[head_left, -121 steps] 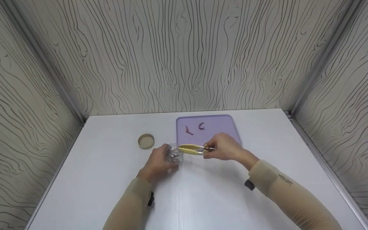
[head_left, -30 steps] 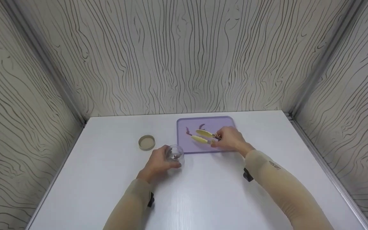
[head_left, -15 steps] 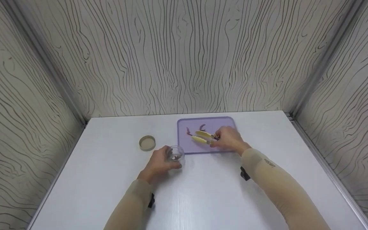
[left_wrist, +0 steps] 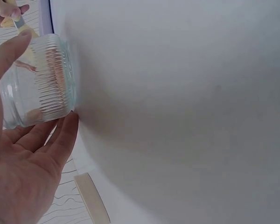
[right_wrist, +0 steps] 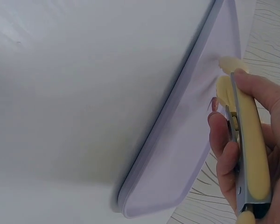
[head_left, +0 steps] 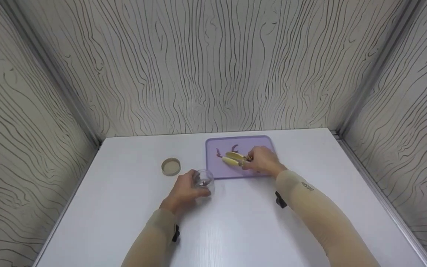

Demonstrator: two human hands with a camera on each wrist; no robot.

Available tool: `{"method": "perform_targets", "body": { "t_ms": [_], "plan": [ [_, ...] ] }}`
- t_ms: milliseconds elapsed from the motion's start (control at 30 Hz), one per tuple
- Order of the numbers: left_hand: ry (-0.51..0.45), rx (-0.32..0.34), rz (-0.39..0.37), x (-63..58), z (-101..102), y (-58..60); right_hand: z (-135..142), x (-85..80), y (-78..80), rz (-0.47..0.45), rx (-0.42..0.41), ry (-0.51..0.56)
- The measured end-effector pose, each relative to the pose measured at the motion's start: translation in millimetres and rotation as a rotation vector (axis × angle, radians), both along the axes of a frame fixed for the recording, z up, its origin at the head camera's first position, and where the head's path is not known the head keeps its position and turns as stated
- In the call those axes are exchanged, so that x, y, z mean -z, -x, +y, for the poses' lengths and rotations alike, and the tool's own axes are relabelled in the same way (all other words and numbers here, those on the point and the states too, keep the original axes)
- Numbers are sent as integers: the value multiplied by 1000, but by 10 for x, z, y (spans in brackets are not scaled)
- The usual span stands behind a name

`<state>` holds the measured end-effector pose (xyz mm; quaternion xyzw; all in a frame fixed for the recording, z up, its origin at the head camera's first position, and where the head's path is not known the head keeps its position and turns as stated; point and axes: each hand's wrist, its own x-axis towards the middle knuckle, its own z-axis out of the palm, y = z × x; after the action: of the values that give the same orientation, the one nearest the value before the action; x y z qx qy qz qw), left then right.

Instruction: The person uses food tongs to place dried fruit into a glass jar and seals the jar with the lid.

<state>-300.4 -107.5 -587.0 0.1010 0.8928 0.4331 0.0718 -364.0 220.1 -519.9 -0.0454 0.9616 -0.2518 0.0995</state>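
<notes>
My left hand (head_left: 182,190) grips a clear glass jar (left_wrist: 49,86) with ribbed sides, thumb on one side and fingers on the other. Thin reddish pieces show inside through the glass. In my right hand (head_left: 266,161) is a pair of tongs (right_wrist: 254,154) with cream-yellow handles and tips, held partly squeezed. The tong tips (head_left: 230,161) are low over a purple tray (head_left: 218,171), a gap between them. Near them on the tray lie a slim reddish-brown piece (head_left: 218,152) and a curved reddish-brown piece (head_left: 235,148).
A round beige lid (head_left: 171,167) lies on the white table (head_left: 132,178), left of the jar and tray. Patterned panels (head_left: 206,66) rise behind the table and at both sides. The tray's raised rim runs close beside the jar.
Four seconds ago the tong tips were at the jar's mouth; they have since moved right and back over the tray. In the last half second the tips have drawn closer together. The left hand stays put.
</notes>
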Motion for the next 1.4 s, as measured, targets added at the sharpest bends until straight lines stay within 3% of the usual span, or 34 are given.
{"method": "perform_targets", "body": {
  "t_ms": [667,800,833,933,1033,1067,1400],
  "plan": [
    [-17,4,6,-14,10,7,-73,0,5,-10,25,24],
    [-18,19,13,-15,-3,5,-54,33,53,-7,5,26],
    [-19,22,14,-14,-5,5,-7,174,145,10,-21,41],
    [-24,27,15,-9,-9,7,6,199,169,11,-38,45],
    [-25,26,15,-3,-8,9,5,215,161,20,-31,53],
    [-26,24,13,-2,-6,10,-41,85,74,9,-8,36],
    [4,15,28,15,-7,8,-107,75,8,41,6,11]
  ]
}}
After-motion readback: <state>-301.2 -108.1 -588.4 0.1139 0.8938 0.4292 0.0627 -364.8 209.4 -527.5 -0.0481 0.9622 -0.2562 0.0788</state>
